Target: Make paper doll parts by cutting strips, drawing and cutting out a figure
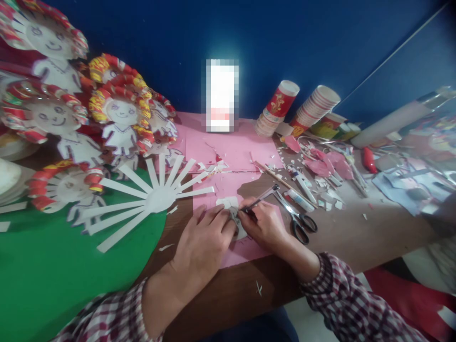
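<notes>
My left hand [204,237] lies with its fingers flat over a small white paper piece [227,203], pressing it down. In my right hand [266,225] is a dark pen [260,197], its tip low over that piece near my left fingertips. Some drawn lines show on the paper, but my fingers cover much of it. Beneath both hands is a pink sheet [245,254]. A white paper cup cut into splayed strips [158,198] rests left of my left hand. Scissors with black handles [301,228] lie just right of my right hand.
Paper dolls with curled cup-strip frames [121,114] crowd the left, by a green mat [89,280]. Stacked paper cups [281,102] and a lit, blurred-out screen [223,95] stand at the back. A glue tube [299,200], pink scraps [326,164] and paper bits lie right.
</notes>
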Available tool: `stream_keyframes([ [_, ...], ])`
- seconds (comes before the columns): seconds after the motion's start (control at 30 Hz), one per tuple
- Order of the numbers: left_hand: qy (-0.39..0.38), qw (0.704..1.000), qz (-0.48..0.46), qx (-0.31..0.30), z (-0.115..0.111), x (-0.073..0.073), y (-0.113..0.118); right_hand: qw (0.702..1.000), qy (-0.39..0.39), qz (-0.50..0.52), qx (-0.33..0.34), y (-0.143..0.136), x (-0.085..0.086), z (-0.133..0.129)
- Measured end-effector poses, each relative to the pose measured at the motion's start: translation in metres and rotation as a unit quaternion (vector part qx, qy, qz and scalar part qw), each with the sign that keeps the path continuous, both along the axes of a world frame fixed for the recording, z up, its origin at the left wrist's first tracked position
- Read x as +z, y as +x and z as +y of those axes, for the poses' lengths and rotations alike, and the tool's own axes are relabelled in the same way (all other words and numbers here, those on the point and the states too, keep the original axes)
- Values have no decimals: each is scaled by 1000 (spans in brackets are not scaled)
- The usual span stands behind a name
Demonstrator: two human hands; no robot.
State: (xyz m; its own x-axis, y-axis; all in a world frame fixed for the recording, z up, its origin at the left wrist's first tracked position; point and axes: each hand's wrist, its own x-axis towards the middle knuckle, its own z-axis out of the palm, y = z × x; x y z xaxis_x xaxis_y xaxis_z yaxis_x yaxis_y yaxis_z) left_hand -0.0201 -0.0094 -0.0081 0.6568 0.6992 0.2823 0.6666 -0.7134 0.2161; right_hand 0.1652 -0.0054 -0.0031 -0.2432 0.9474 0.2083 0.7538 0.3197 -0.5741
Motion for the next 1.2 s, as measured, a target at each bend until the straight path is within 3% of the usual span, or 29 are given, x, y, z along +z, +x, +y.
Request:
stream_keyframes([
  [1.2,-3,999,36,0,-1,5,-1,1000,-27,2,-16,-1,-1,0],
])
